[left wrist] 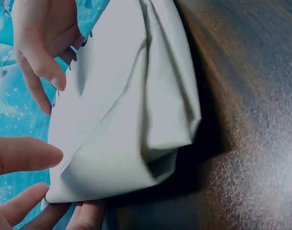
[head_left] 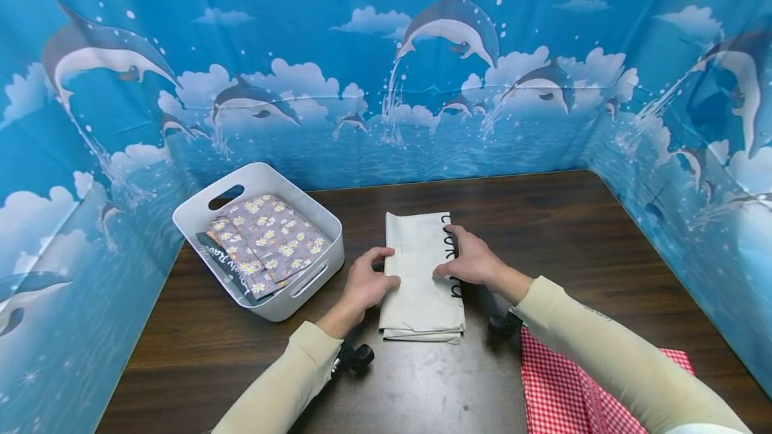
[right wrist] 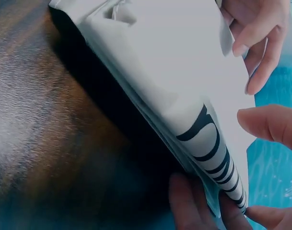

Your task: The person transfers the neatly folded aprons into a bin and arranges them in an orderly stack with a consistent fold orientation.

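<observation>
A folded cream cloth (head_left: 419, 273) lies on the table in front of me, several layers thick, with black lettering along its right edge. My left hand (head_left: 369, 281) holds its left edge; in the left wrist view the fingertips (left wrist: 90, 214) reach under the cloth and the thumb is above it. At the lettered edge, my right hand (head_left: 473, 260) grips the cloth, some fingers (right wrist: 186, 203) tucked below and the thumb over the top. The right wrist view shows the black letters (right wrist: 203, 129) curving round the folded side.
A white plastic basket (head_left: 313, 213) with handle holes stands at the left, holding daisy-print folded fabric (head_left: 277, 233) and a dark piece with white lettering (head_left: 229, 263). Red gingham cloth (head_left: 555, 387) lies under my right forearm. A dolphin-print curtain (head_left: 386, 86) surrounds the dark wooden table (head_left: 531, 213).
</observation>
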A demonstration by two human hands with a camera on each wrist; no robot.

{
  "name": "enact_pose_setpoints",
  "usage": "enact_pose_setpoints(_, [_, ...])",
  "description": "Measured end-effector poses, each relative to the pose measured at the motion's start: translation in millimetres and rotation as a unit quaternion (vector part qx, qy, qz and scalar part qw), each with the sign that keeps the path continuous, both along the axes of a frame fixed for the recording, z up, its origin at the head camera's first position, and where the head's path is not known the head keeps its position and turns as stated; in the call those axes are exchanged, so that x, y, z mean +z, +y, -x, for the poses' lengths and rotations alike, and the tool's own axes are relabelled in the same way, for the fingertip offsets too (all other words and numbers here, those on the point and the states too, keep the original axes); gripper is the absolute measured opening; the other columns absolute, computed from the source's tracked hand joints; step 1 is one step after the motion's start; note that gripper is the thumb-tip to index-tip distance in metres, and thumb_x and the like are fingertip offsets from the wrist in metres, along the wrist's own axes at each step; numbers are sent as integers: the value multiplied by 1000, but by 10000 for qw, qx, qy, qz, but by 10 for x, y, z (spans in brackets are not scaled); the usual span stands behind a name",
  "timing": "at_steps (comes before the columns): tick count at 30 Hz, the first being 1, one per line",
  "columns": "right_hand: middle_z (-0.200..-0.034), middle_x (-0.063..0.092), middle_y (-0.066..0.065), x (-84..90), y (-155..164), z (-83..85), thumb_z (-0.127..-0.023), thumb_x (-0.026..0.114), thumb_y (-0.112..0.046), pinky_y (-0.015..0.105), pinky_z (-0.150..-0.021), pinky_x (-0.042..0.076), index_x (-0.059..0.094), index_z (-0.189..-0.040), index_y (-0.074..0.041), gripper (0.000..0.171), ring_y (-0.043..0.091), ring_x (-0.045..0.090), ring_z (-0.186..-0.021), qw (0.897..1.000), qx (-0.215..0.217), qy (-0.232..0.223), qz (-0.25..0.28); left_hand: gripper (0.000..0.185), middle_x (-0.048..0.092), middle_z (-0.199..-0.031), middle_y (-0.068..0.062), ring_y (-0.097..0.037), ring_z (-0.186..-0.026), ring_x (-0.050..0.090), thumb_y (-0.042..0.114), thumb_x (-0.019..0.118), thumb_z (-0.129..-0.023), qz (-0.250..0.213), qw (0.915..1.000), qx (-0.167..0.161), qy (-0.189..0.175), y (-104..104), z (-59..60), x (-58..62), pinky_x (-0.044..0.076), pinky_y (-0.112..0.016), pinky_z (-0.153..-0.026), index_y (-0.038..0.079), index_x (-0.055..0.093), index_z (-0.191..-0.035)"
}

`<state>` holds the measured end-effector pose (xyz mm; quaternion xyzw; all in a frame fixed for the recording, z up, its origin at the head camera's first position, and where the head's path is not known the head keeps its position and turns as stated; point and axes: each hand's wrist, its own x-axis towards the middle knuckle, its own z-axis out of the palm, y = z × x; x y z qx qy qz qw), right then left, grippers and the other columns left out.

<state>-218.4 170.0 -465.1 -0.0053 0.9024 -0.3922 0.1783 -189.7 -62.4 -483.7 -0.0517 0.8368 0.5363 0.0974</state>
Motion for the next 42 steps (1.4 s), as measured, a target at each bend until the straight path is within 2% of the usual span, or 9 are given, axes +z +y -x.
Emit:
enact_pose_setpoints(4, [-160,45,29,12,-8,-1,-84,88,-26,60,-114,46,25,-170,-7,108,43,50,-142,9996,-24,-214,158,58,65,-136,-18,-14,-69,53,-1,74,-82,42,10000,22,-67,-5,3,15,43,-26,-57,12,70,-138])
enact_pose_setpoints(9, [-174,27,27,-16,-13,-9,-85,87,-27,63,-123,38,21,-172,-13,110,45,32,-159,9959,-218,-703,526,61,64,-138,-19,-16,-75,56,-2,76,-80,137,9998,-26,-118,-15,1,5,46,-27,-64,11,68,-140])
enact_pose_setpoints(14, [-177,25,23,7,-15,-5,-86,85,-24,61,-123,39,28,-172,-16,104,44,34,-159,9901,-304,-916,1022,59,69,-130,-18,-19,-85,61,-3,78,-81,171,9998,-3,-73,-20,4,-3,48,-28,-76,13,71,-137])
enact_pose_setpoints(17, [-178,23,20,20,-20,6,-87,84,-21,60,-123,39,35,-169,-18,96,42,35,-158,9873,-307,-976,1218,56,74,-117,-15,-19,-89,63,-4,78,-81,80,9999,27,-97,-13,3,-3,50,-28,-74,15,74,-134])
enact_pose_setpoints(21, [-178,23,19,-6,-17,5,-88,83,-20,59,-123,38,41,-167,-18,90,39,35,-158,9879,-258,-964,1191,52,73,-108,-13,-18,-91,62,-4,78,-80,-40,9998,51,-181,1,9,-7,50,-24,-71,12,77,-129])
enact_pose_setpoints(27, [-178,23,19,-3,7,3,-90,81,-18,61,-125,34,39,-166,-18,88,40,28,-162,9916,-31,-802,1010,49,71,-115,-15,-22,-100,62,-4,77,-80,-223,9994,118,-236,-10,19,-24,50,-25,-76,9,77,-128])
enact_pose_setpoints(32, [-178,21,20,14,15,12,-90,79,-12,53,-107,43,34,-167,-18,90,38,38,-147,9915,187,-829,985,51,70,-120,-16,-21,-96,61,-3,77,-80,-120,9997,116,-150,-20,30,-24,49,-25,-73,11,77,-129])
enact_pose_setpoints(35, [-178,19,21,-23,21,18,-90,78,-5,48,-95,41,32,-168,-17,91,36,39,-138,9907,298,-863,1010,52,70,-118,-16,-19,-88,59,-3,78,-80,-21,9999,47,-130,-21,32,-36,48,-26,-70,11,76,-130])
enact_pose_setpoints(42, [-175,29,22,-106,13,6,-87,77,1,46,-96,47,40,-166,-18,89,37,44,-142,9946,199,-634,799,51,69,-119,-15,-22,-96,59,-4,77,-83,195,9994,-261,-103,-34,57,-82,48,-27,-79,11,77,-132])
